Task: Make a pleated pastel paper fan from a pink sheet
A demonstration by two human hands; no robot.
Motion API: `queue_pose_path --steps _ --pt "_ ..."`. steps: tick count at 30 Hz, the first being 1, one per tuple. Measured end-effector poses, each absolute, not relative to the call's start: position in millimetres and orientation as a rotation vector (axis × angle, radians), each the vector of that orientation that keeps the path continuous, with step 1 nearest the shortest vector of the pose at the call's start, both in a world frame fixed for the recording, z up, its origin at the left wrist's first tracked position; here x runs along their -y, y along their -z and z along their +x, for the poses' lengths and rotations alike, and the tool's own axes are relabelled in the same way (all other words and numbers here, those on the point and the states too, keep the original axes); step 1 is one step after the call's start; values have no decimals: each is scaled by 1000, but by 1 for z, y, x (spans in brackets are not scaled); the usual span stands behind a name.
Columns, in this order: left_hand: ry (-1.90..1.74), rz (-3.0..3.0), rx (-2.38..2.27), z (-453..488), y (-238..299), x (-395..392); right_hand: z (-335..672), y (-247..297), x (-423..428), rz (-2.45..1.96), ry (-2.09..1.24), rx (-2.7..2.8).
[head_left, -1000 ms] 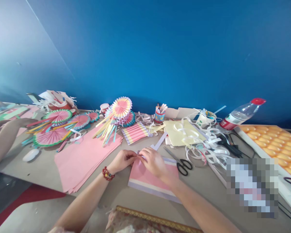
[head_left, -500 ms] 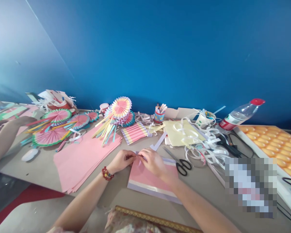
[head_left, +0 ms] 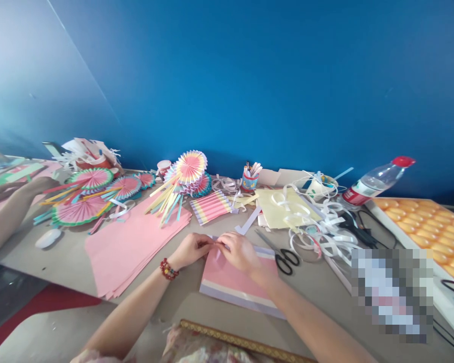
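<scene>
A pink sheet of paper with white and lilac bands along its edges lies on the table in front of me. At its far left corner, my left hand and my right hand meet with fingertips pinched together on the paper's edge. The fingertips hide the exact spot they grip. Just right of the paper lie black-handled scissors. Beyond my hands is a pleated pink, yellow and lilac paper. To the left is a stack of pink sheets.
Folded paper fans stand at the back. A cup of sticks, yellow paper, curled white strips and a bottle are to the right. At far left, another person's hand is near more fans and a white mouse.
My hands keep the same pinch at the paper's corner. The whole view has shifted very slightly; nothing else has clearly moved.
</scene>
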State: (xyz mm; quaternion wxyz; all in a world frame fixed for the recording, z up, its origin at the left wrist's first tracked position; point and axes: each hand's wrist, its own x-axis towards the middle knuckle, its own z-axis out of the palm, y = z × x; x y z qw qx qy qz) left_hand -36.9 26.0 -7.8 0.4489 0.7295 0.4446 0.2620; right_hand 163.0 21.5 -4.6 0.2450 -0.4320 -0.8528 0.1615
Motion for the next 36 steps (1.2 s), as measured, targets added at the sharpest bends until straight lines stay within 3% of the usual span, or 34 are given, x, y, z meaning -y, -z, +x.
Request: queue_pose_path --steps 36 --pt "-616 1821 -1138 -37 6 -25 167 9 -26 -1072 -467 2366"
